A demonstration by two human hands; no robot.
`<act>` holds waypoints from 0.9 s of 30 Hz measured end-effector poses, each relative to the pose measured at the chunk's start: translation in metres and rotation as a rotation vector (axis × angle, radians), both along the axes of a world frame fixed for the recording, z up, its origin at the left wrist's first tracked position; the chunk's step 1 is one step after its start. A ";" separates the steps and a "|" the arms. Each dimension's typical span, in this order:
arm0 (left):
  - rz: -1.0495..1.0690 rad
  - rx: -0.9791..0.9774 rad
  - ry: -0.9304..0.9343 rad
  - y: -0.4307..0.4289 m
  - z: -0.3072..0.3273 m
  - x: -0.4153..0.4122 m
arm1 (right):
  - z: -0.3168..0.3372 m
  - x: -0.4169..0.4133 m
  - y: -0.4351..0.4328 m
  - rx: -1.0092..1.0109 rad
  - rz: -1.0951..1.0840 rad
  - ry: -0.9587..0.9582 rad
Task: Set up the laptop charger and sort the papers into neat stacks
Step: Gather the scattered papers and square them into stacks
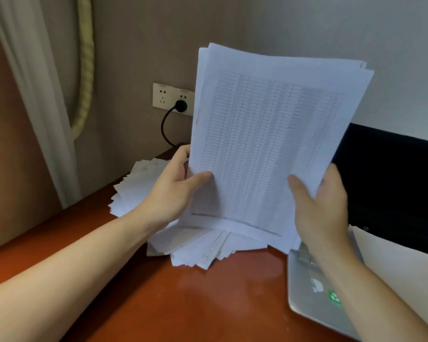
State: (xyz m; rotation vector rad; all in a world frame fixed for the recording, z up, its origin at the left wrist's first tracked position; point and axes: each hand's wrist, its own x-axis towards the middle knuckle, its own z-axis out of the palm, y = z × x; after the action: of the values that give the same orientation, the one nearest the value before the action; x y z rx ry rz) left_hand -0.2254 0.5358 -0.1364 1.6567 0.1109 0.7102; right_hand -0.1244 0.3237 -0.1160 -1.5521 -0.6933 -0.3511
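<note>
Your left hand and right hand each pinch a lower corner of the sheaf of papers, thumbs in front. It stands upright, just left of the laptop, over the fanned pile. The sheets look light, floppy and likely to slip, so grip both side edges low.

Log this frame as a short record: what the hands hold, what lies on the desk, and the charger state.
sheaf: printed tables, held upright, edges uneven
left hand: grips its left edge
right hand: grips its right edge
loose papers: fanned pile on desk, below the sheaf
laptop: open, at right, screen dark
plug: black, in wall socket; cable's far end hidden
</note>
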 end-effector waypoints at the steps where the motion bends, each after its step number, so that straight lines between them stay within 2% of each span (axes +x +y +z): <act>1: -0.017 -0.034 0.004 -0.001 0.003 0.000 | 0.004 0.000 -0.003 0.037 -0.034 -0.016; 3: -0.020 -0.054 0.001 -0.007 0.011 -0.001 | 0.015 -0.001 -0.011 0.063 -0.037 -0.018; 7: -0.012 -0.010 -0.004 -0.030 0.033 0.003 | 0.036 -0.002 -0.040 -0.020 0.077 0.102; 13: -0.150 -0.107 0.205 -0.098 0.055 0.030 | 0.053 0.012 -0.128 -0.100 -0.083 0.306; 16: -0.154 -0.057 0.335 -0.139 0.049 0.046 | 0.048 0.013 -0.182 -0.197 -0.156 0.395; 18: -0.184 0.036 0.399 -0.168 0.041 0.053 | 0.042 0.007 -0.218 -0.268 -0.252 0.430; 23: -0.276 0.512 0.553 -0.232 0.018 0.049 | 0.012 -0.009 -0.292 -0.462 -0.419 0.478; 27: -0.274 0.801 0.582 -0.261 0.006 0.050 | -0.014 -0.014 -0.322 -0.564 -0.471 0.419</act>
State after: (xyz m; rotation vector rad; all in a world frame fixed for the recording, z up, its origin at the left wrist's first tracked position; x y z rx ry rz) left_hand -0.1756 0.2744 -0.1305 2.5520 0.0048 0.0156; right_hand -0.1383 0.0021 -0.1304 -2.2460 -0.0816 -0.1663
